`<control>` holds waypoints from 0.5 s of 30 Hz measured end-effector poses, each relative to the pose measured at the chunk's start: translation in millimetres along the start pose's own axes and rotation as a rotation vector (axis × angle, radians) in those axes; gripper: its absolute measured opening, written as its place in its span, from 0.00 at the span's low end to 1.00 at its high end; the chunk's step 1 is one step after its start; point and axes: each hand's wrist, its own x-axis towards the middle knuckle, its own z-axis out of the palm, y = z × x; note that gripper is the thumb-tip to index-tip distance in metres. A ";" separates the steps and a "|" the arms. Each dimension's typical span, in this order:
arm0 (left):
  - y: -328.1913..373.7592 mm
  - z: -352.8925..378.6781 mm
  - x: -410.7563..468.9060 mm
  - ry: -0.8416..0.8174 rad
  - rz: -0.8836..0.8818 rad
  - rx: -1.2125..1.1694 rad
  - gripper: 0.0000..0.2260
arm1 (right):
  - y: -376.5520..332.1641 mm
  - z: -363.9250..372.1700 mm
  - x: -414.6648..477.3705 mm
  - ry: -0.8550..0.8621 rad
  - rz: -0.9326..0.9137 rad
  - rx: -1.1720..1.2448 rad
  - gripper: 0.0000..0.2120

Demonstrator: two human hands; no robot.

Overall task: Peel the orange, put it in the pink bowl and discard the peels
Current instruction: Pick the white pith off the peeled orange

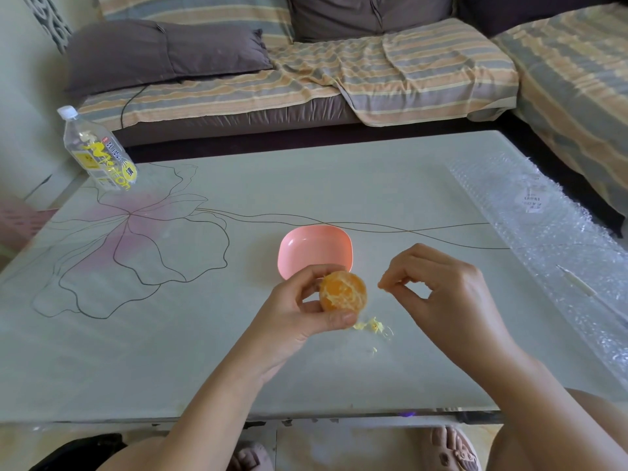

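At the far left edge a pink thing [20, 220] is cut off, and I cannot tell what it is. Near it a clear bottle [98, 154] with a white cap and a yellow label stands on the back left corner of the worktop [170, 362]. A big flower [136, 239] is drawn on the worktop in thin dark lines.

In the middle sits the pink bowl [314, 248]. Its near edge is hidden behind the left hand [295, 317]. That hand holds the orange [343, 291] up just in front of the bowl, with its fingers [321, 271] curled over the top and the thumb under it. The orange is in the hand, not in the bowl. It has no peel on the side we see, and its back is hidden.

Just right of the thumb, small yellow peel bits [372, 326] lie on the worktop. The right hand [438, 283] hangs beside the orange and does not touch it. Its fingers [402, 266] are curled, and the thumb and first finger meet tip to tip. I cannot tell if a tiny bit is pinched there.

On the right a sheet of bubble wrap [543, 239] lies on the worktop and runs out of the picture.

The worktop is pale, smooth and shiny. Behind it is a sofa [238, 120] with a striped cover [373, 73] and dark pillows [163, 52]. At the bottom, toes in sandals [453, 450] peek out under the worktop edge.
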 end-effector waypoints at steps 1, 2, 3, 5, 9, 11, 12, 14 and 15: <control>0.5 -0.3 0.0 0.015 0.005 0.007 0.26 | 0.5 0.3 -0.1 -0.008 -0.016 -0.008 0.11; 0.5 -0.4 0.3 0.032 0.012 0.015 0.26 | 0.8 0.9 0.0 -0.014 -0.034 -0.014 0.12; -0.2 -1.0 0.6 0.049 0.022 0.027 0.26 | 0.9 1.5 -0.1 -0.018 -0.050 -0.011 0.12; -2.6 -1.3 1.7 0.092 0.038 0.053 0.25 | 0.0 2.4 -0.2 -0.022 -0.075 0.016 0.11; -4.3 1.2 2.7 0.135 0.047 0.104 0.23 | -5.0 3.0 -0.3 -0.061 -0.104 0.053 0.08; -4.0 2.7 2.8 0.126 0.052 0.122 0.23 | -6.7 4.6 -1.0 -0.091 -0.121 0.061 0.09; -3.8 3.2 3.2 0.121 0.056 0.126 0.23 | -7.2 5.4 -1.2 -0.098 -0.129 0.063 0.09; -3.7 3.1 3.4 0.118 0.063 0.135 0.22 | -7.6 6.0 -1.2 -0.103 -0.135 0.065 0.08; -3.4 3.2 3.3 0.121 0.065 0.139 0.22 | -7.6 5.6 -1.0 -0.103 -0.137 0.067 0.07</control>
